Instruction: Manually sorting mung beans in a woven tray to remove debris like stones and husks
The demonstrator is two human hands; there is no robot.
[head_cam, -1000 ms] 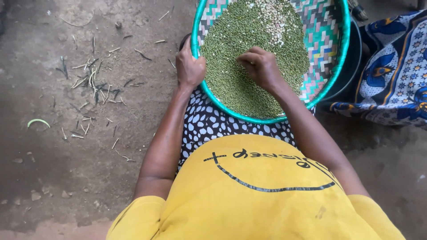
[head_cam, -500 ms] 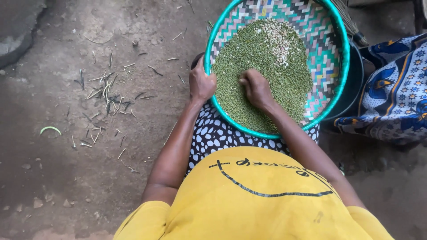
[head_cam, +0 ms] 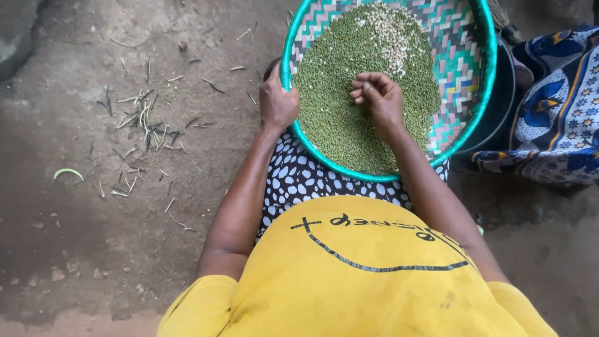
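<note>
Since a second ago our right hand (head_cam: 377,97) has slid toward the middle of the green grains (head_cam: 349,93) — fingers bunched, pinching some — while our left hand (head_cam: 277,103) grips the woven tray (head_cam: 462,50) rim on our lap.

**Hands at a tray of green grains**

A round woven tray (head_cam: 465,59) with a teal rim rests on the person's lap, over a black skirt with white spots (head_cam: 299,178). The left hand (head_cam: 277,103) grips the rim at its left edge. The right hand (head_cam: 377,97), fingers curled together, rests on the heap of small green grains (head_cam: 337,106), just below a paler patch (head_cam: 390,34). Dry stalks (head_cam: 143,122) litter the bare earth floor (head_cam: 75,237). A blue patterned cloth (head_cam: 555,112) lies to the right.
</note>
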